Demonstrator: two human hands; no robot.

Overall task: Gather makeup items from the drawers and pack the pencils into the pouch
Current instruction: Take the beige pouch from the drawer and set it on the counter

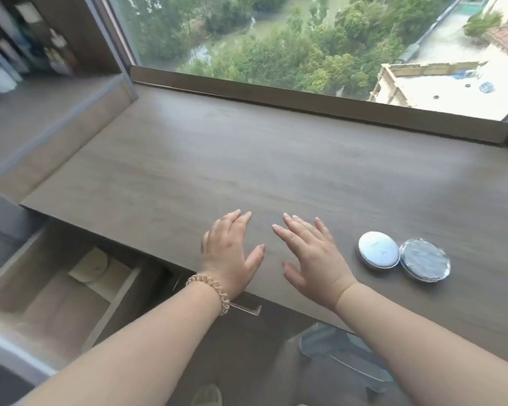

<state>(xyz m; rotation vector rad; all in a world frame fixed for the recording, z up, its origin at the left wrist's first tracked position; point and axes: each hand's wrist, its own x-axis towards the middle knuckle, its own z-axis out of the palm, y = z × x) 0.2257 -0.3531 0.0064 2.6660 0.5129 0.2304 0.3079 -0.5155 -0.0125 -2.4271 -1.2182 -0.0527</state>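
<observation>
My left hand (229, 253) and my right hand (311, 256) lie flat, palms down, on the brown desk top (247, 159) near its front edge, fingers spread and holding nothing. A coiled hair tie circles my left wrist. To the right of my right hand sit two round compacts side by side: a pale silver one (379, 249) and a dark one with a clear rim (425, 259). At the lower left a wooden drawer (56, 291) stands pulled out, with a pale round-topped item (93, 268) at its back. No pencils or pouch are visible.
A second drawer with a metal handle (247, 309) sits shut under the desk's front edge. A transparent chair (343, 356) stands below at the right. A shelf (21, 54) with bottles is at the upper left. A large window (305, 39) runs behind the desk.
</observation>
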